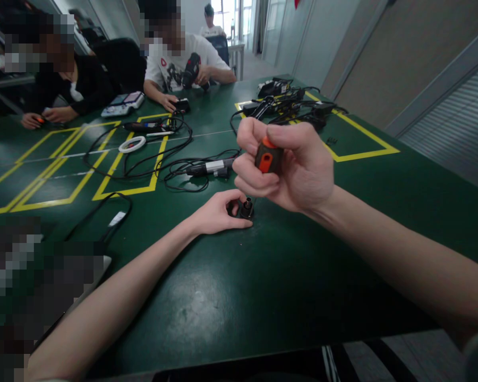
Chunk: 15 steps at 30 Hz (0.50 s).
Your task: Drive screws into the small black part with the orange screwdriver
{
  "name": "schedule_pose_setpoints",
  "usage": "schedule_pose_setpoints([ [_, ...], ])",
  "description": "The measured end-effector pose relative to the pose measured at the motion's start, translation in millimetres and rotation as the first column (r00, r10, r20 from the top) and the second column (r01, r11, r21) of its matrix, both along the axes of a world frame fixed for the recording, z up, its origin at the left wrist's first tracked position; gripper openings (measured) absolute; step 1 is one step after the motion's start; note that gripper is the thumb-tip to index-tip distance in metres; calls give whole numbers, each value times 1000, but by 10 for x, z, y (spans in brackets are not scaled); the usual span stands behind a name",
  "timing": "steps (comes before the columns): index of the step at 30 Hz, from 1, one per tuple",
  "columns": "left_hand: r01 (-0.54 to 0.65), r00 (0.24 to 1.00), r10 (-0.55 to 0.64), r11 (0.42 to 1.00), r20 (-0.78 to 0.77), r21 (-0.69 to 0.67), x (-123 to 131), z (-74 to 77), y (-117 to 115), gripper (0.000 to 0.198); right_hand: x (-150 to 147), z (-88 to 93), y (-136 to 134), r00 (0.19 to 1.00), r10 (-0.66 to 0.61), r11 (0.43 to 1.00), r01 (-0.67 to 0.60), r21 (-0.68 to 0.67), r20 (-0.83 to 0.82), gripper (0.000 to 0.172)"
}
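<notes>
My right hand (298, 164) is closed around the dark grey and orange handle of a screwdriver (267, 159), raised above the table. Its shaft is mostly hidden behind my fingers and seems to point down toward the small part below. On the table, my left hand (221, 212) curls its thumb and fingers about a small black round part (247, 211) with a short upright stem. This part rests on the green tabletop, and its exact kind I cannot make out.
The green table (207, 307) carries yellow tape outlines. Ahead lie a cable with a silver-and-black tool (209, 168), a white ring (132, 144) and a heap of black cables (279, 109). Small black pieces (332, 141) lie at right. A co-worker opposite holds a drill (191, 70); another sits at left.
</notes>
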<state>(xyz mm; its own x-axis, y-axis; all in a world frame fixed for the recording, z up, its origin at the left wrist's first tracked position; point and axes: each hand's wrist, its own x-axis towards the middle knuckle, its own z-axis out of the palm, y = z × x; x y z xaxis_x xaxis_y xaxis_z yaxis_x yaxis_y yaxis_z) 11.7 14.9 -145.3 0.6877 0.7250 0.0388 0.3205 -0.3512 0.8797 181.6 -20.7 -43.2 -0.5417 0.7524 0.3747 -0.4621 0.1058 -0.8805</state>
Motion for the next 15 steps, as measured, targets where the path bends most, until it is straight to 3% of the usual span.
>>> schedule_pose_setpoints([
  [6,11,1000,-12,1000,-15,-12,0,7,3,34,-22,33,20,996,-68,996,71,-54,53,34],
  [11,19,1000,-19,1000,-11,-11,9,-1,21,36,4,46,62,999,42,999,-42,-27,-5,47],
  [15,13,1000,-13,1000,-1,-17,8,-6,24,36,28,10,71,996,68,998,-67,20,-53,43],
])
